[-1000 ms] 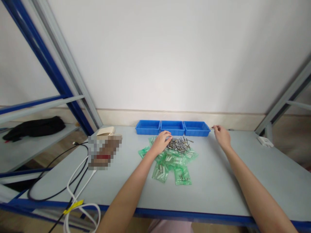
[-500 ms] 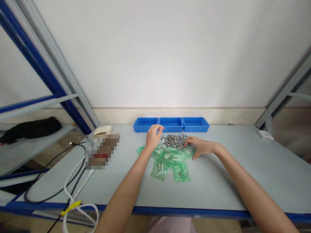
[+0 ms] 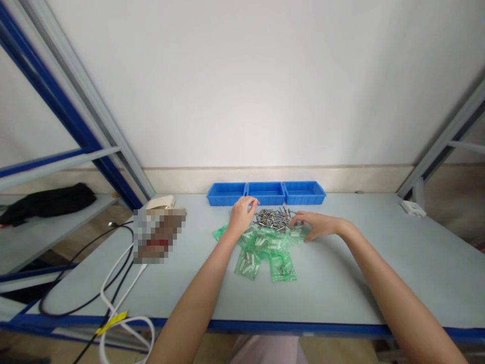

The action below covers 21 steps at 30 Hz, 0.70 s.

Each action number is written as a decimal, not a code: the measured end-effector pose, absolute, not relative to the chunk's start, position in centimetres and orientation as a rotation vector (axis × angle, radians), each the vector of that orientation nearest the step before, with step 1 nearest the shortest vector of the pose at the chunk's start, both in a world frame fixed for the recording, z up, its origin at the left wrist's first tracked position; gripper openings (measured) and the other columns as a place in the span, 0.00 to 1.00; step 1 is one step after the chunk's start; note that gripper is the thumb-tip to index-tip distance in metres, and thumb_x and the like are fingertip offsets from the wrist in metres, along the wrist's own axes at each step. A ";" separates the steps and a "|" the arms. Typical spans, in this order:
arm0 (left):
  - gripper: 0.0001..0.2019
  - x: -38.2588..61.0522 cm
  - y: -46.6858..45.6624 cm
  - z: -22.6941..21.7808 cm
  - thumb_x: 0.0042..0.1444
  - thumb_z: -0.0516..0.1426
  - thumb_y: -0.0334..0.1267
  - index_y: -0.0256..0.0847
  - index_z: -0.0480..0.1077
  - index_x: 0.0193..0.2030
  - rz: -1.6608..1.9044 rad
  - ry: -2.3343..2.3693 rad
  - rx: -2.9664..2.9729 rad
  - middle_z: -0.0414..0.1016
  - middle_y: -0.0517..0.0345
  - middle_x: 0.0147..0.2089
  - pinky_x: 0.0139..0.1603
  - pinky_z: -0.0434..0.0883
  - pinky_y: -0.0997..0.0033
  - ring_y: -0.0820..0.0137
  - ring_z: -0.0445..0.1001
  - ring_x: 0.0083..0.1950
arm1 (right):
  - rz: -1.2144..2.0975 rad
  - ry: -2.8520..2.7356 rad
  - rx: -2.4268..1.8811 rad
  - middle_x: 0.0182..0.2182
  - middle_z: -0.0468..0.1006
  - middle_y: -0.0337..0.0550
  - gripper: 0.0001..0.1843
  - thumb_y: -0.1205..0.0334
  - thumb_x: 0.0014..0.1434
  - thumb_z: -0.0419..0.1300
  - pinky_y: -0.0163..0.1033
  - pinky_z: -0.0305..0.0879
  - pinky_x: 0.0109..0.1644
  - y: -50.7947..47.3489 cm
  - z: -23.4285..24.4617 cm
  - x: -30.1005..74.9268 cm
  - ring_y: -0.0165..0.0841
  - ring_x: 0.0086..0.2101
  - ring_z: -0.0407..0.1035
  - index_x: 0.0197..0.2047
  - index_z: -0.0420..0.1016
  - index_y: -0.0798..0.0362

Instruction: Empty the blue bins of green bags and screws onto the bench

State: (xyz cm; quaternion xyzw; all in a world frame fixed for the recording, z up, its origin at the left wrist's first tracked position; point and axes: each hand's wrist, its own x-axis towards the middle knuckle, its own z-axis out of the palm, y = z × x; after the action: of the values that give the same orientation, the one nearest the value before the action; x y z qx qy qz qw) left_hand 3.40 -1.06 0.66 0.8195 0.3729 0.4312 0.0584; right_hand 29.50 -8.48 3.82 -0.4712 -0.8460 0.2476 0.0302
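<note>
A loose pile of metal screws (image 3: 273,219) lies mid-table. In front of it are several green plastic bags (image 3: 265,243) with white plug-like pieces and metal pieces inside. At the pile's left edge is my left hand (image 3: 242,212), its fingertips drawn together; whether anything is between them is too small to tell. My right hand (image 3: 317,225) is at the pile's right side, fingers curved and thumb apart, with nothing visible in its grip. Its fingertips are close to the screws and the rightmost bag; contact is unclear.
Three blue bins (image 3: 265,200) stand in a row behind the screws, against the wall. White and black cables (image 3: 108,298) loop over the left table edge. A blurred-out object (image 3: 161,237) and a cream-coloured box (image 3: 161,203) are at left. A white adapter (image 3: 414,208) sits far right.
My left hand has shifted slightly right, towards the screws. My right hand has moved slightly right, and its thumb has come up closer to the fingers.
</note>
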 end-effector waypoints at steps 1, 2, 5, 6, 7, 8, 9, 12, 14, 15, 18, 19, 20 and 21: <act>0.10 3.4 -1.1 0.6 0.61 0.49 0.34 0.40 0.70 0.33 1.296 1.131 2.491 0.75 0.57 0.35 0.45 0.65 0.69 0.68 0.71 0.41 | 0.742 -2.602 -1.504 0.46 0.70 0.46 0.29 0.67 0.40 0.65 0.42 0.62 0.48 -8.5 3.8 30.0 0.39 0.44 0.66 0.49 0.71 0.50; 0.10 3.4 -1.0 0.6 0.61 0.49 0.34 0.40 0.70 0.33 1.287 1.132 2.497 0.75 0.57 0.35 0.46 0.65 0.69 0.68 0.71 0.41 | 0.716 -2.591 -1.558 0.46 0.71 0.46 0.29 0.66 0.39 0.67 0.43 0.62 0.48 -8.5 3.8 30.5 0.40 0.45 0.65 0.48 0.72 0.49; 0.10 3.5 -1.0 0.4 0.61 0.49 0.34 0.40 0.70 0.33 1.265 1.140 2.515 0.75 0.57 0.35 0.45 0.65 0.69 0.68 0.71 0.41 | 0.724 -2.561 -1.601 0.47 0.72 0.46 0.34 0.60 0.36 0.69 0.44 0.60 0.50 -8.4 3.8 31.5 0.43 0.48 0.64 0.51 0.71 0.47; 0.10 3.5 -1.0 0.3 0.61 0.49 0.34 0.40 0.70 0.33 1.256 1.142 2.520 0.75 0.57 0.35 0.45 0.65 0.69 0.68 0.71 0.41 | 0.761 -2.542 -1.568 0.47 0.72 0.45 0.35 0.58 0.38 0.69 0.43 0.60 0.49 -8.3 3.8 31.5 0.42 0.47 0.65 0.52 0.70 0.48; 0.10 3.5 -0.9 0.3 0.61 0.49 0.34 0.40 0.70 0.33 1.245 1.143 2.527 0.75 0.57 0.35 0.44 0.65 0.69 0.68 0.71 0.40 | 0.794 -2.510 -1.531 0.47 0.73 0.46 0.35 0.55 0.41 0.67 0.42 0.61 0.49 -8.1 3.7 31.4 0.40 0.46 0.65 0.54 0.69 0.49; 0.10 3.5 -0.9 0.2 0.61 0.49 0.34 0.41 0.70 0.33 1.234 1.145 2.533 0.75 0.58 0.35 0.44 0.65 0.69 0.68 0.71 0.40 | 0.803 -2.473 -1.506 0.47 0.73 0.46 0.33 0.53 0.44 0.65 0.41 0.62 0.47 -8.0 3.6 31.2 0.39 0.44 0.66 0.55 0.68 0.50; 0.10 3.5 -0.9 0.1 0.61 0.49 0.34 0.41 0.70 0.33 1.225 1.147 2.538 0.75 0.58 0.35 0.44 0.65 0.69 0.67 0.71 0.40 | 0.777 -2.436 -1.501 0.46 0.74 0.46 0.31 0.53 0.47 0.63 0.40 0.62 0.46 -7.9 3.5 30.9 0.38 0.42 0.67 0.55 0.68 0.51; 0.10 3.4 -0.8 0.0 0.61 0.49 0.34 0.41 0.70 0.34 1.209 1.153 2.550 0.75 0.57 0.35 0.44 0.65 0.69 0.67 0.71 0.41 | 0.590 -2.404 -1.541 0.43 0.75 0.46 0.24 0.53 0.50 0.61 0.40 0.61 0.45 -7.4 2.9 29.8 0.38 0.41 0.67 0.51 0.71 0.51; 0.10 3.4 -0.8 0.0 0.61 0.49 0.34 0.41 0.70 0.34 1.204 1.154 2.551 0.75 0.57 0.35 0.44 0.65 0.69 0.67 0.71 0.41 | 0.500 -2.416 -1.534 0.42 0.76 0.46 0.20 0.53 0.53 0.59 0.41 0.60 0.46 -7.1 2.3 29.3 0.38 0.41 0.67 0.48 0.73 0.50; 0.10 3.4 -0.8 0.0 0.61 0.49 0.34 0.41 0.70 0.34 1.200 1.154 2.551 0.75 0.57 0.36 0.44 0.65 0.69 0.67 0.71 0.41 | 0.463 -2.413 -1.526 0.42 0.75 0.46 0.18 0.53 0.55 0.58 0.41 0.60 0.46 -7.0 2.0 29.2 0.38 0.42 0.67 0.47 0.73 0.50; 0.10 3.4 -0.8 -0.1 0.61 0.49 0.34 0.41 0.70 0.34 1.179 1.163 2.562 0.76 0.57 0.36 0.44 0.65 0.69 0.67 0.71 0.41 | 0.329 -2.384 -1.560 0.42 0.75 0.47 0.16 0.55 0.55 0.58 0.41 0.60 0.47 -6.5 0.8 28.9 0.39 0.44 0.67 0.46 0.73 0.51; 0.10 3.5 -0.8 -0.1 0.61 0.49 0.34 0.41 0.70 0.34 1.170 1.168 2.568 0.76 0.57 0.36 0.44 0.65 0.69 0.67 0.71 0.41 | 0.295 -2.371 -1.578 0.42 0.75 0.48 0.15 0.57 0.55 0.58 0.41 0.60 0.47 -6.3 0.5 28.9 0.39 0.44 0.67 0.45 0.74 0.52; 0.10 3.5 -0.8 -0.1 0.61 0.49 0.34 0.41 0.70 0.34 1.160 1.172 2.575 0.76 0.57 0.36 0.44 0.66 0.69 0.67 0.71 0.41 | 0.279 -2.354 -1.591 0.41 0.75 0.48 0.14 0.59 0.54 0.59 0.40 0.60 0.46 -6.2 0.2 28.8 0.39 0.42 0.67 0.44 0.74 0.53; 0.10 3.5 -0.8 -0.1 0.61 0.49 0.34 0.41 0.70 0.34 1.153 1.175 2.581 0.76 0.57 0.36 0.44 0.66 0.70 0.67 0.71 0.41 | 0.281 -2.333 -1.594 0.40 0.75 0.48 0.13 0.60 0.54 0.58 0.39 0.61 0.45 -6.0 -0.1 28.8 0.37 0.41 0.68 0.42 0.74 0.54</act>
State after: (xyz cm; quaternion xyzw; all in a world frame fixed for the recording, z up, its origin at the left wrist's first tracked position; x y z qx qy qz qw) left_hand 3.49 -0.82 -0.14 0.8424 0.3836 0.3763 0.0404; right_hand 28.76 -6.02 -0.11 -0.5550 -0.8123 0.0977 0.1503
